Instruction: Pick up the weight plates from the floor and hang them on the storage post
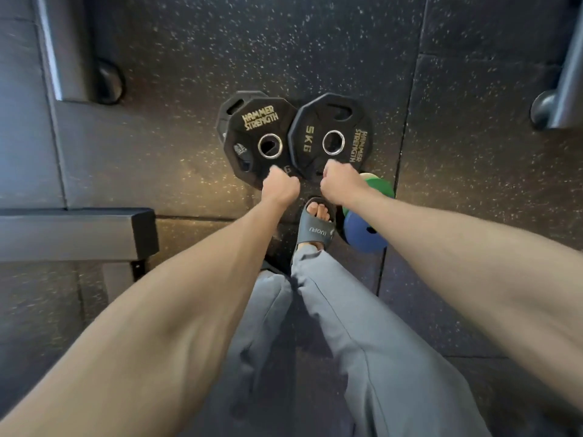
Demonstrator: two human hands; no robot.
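Two black, many-sided rubber weight plates with steel-ringed centre holes are in hand above the dark speckled rubber floor [315, 52]. The left-hand plate [252, 134] bears "HAMMER STRENGTH" in gold lettering; the right-hand plate [318, 121] bears the same mark and "5 KG". Their inner edges overlap slightly, the right-hand plate in front.

The left hand [280, 186] is clenched on the near edge of the left-hand plate, fingers curled out of sight beneath the rim. The right hand [339, 181] is clenched likewise on the near edge of the right-hand plate. Whether either plate is clear of the floor cannot be told from this angle.

A third black plate [232, 105] sits behind the left-hand plate, largely covered by it, with one grip slot showing.

Beside the right forearm lie a green disc [380, 184] and a blue disc [359, 231] with a small hole, the blue nearer the person. Just left of them is a foot in a grey slide sandal [315, 231], below grey trouser legs [362, 342].

Grey metal frame members [72, 234] stand at the left; a further grey tube with a rounded end cap [561, 99] stands at the right edge. No part in view can be identified as the storage post.
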